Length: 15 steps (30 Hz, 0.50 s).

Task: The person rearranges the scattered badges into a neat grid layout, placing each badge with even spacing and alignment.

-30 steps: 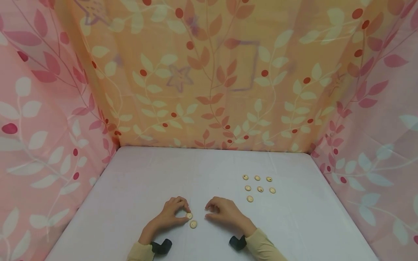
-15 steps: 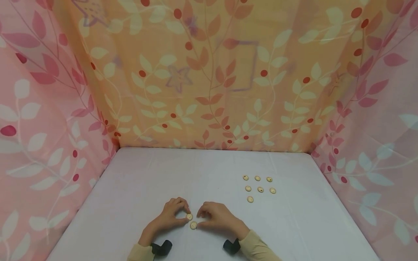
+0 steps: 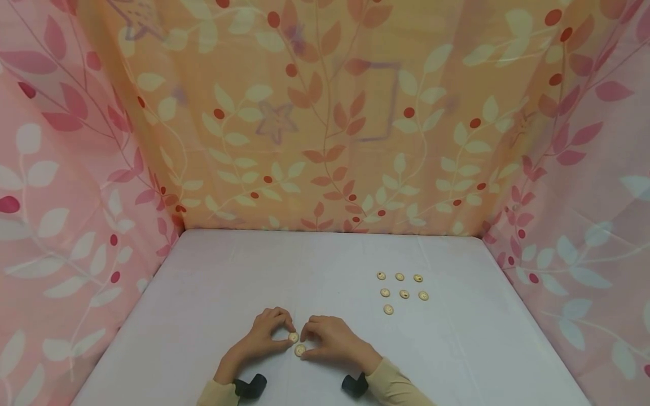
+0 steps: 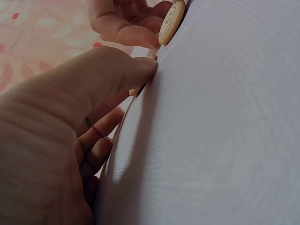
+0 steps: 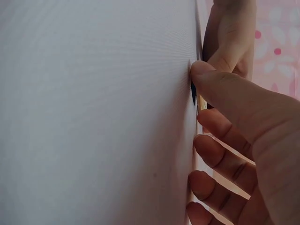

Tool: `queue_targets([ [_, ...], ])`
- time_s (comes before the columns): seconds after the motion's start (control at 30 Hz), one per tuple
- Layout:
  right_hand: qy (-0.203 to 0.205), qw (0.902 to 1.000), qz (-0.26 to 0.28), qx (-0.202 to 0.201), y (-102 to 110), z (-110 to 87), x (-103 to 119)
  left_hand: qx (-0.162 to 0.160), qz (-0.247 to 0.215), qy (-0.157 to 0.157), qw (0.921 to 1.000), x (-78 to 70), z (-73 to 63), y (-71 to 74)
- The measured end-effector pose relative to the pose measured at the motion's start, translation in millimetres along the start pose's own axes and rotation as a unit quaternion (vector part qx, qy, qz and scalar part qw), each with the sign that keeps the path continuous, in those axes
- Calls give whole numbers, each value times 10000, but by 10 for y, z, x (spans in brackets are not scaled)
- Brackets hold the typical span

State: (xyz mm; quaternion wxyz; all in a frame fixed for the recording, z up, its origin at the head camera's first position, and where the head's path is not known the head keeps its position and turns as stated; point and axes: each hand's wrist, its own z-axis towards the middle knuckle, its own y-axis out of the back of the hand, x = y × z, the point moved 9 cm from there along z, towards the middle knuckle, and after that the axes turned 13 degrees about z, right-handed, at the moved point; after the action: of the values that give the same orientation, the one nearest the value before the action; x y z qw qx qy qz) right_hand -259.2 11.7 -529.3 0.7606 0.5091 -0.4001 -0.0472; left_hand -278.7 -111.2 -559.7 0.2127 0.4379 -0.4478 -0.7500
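Observation:
Two round pale wooden buttons lie on the white table near its front. My left hand [image 3: 266,332] pinches the farther button [image 3: 293,337] at its left side between thumb and fingertips. In the left wrist view, the left thumb [image 4: 136,70] largely hides that button. My right hand [image 3: 332,339] has its thumb at the right edge of the nearer button [image 3: 299,351]. Its index finger is bent towards the same button, which shows between thumb and index in the right wrist view. A ring line and small central marks show on the nearer button [image 4: 172,22] in the left wrist view.
Several similar buttons [image 3: 404,294] lie in loose rows to the right on the white table [image 3: 244,265]. Floral curtains [image 3: 325,113] hang behind and along both sides. A dark device [image 3: 251,387] sits on each wrist.
My right hand has moved left to the nearer button, its thumb coming to the button's edge. The left hand has stayed at the farther button. The other buttons lie as before.

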Motion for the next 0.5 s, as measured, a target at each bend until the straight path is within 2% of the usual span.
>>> queue_targets([
  [0.23, 45, 9999, -118, 14, -27, 22, 25, -60, 65, -69, 9999, -5, 6, 4],
  [0.5, 199, 9993, -215, 251, -73, 30, 73, -79, 63, -128, 9999, -10, 3, 6],
])
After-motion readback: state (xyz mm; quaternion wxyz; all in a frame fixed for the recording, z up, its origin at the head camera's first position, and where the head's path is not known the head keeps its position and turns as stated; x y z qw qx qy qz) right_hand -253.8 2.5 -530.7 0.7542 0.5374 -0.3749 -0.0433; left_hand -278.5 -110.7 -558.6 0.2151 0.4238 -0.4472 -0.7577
